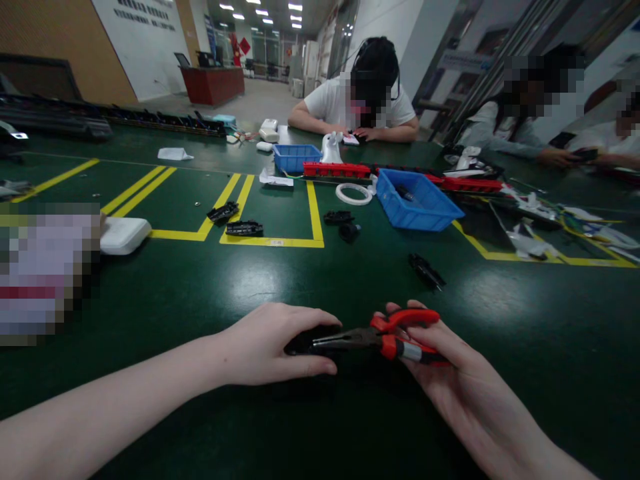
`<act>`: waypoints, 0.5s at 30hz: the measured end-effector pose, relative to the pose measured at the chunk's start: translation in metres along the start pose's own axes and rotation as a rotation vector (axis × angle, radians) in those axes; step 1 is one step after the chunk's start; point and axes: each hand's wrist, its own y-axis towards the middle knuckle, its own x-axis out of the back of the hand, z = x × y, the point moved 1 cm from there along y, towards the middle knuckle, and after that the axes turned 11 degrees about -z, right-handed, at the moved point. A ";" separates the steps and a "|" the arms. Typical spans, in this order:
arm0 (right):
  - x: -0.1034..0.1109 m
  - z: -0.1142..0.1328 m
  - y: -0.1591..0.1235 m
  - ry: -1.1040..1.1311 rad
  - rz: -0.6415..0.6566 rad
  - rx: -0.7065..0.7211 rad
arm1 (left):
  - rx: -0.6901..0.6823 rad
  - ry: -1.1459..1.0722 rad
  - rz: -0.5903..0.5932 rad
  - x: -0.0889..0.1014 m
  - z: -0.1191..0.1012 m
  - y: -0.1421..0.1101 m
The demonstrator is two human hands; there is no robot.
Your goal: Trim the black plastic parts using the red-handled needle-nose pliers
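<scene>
Holds a black part (299, 343) in the left hand (273, 341), thumb and fingers curled around it from both sides, low over the near stretch of a green table (165, 300). Grips long-nosed pliers (353, 339) by their red handles in the right hand (443, 387), fingers and thumb closed about them; points the nose leftward into the gap between left thumb and fingers, right at the black part. Cannot tell whether biting on it or only lying against it. Faces, beyond the hands and to the right, a large blue bin (425, 217), open at the top, set askew and containing a dark item (404, 192) too blurred to name. Finds farther back a small blue bin (299, 162), just behind a white paper (276, 180); cannot make out any contents from this angle. Has between the two bins a red slotted strip (337, 171), and nearer, just left of the large bin, a white ring (354, 194) lying flat. Sees loose black pieces (245, 229) outside both bins, scattered on the tabletop, some by yellow tape lines (273, 242). Notes at the left a rounded white case (125, 235), showing only its outside. Looks across to a co-worker (400, 103) in white short sleeves, bent over the far side.
</scene>
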 end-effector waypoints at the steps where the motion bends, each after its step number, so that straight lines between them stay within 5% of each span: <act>1: 0.000 0.001 0.000 0.001 -0.004 0.004 | 0.000 0.001 -0.004 0.000 0.000 0.000; 15: 0.002 0.007 -0.002 0.042 0.013 0.036 | 0.001 0.018 -0.025 0.000 -0.003 0.000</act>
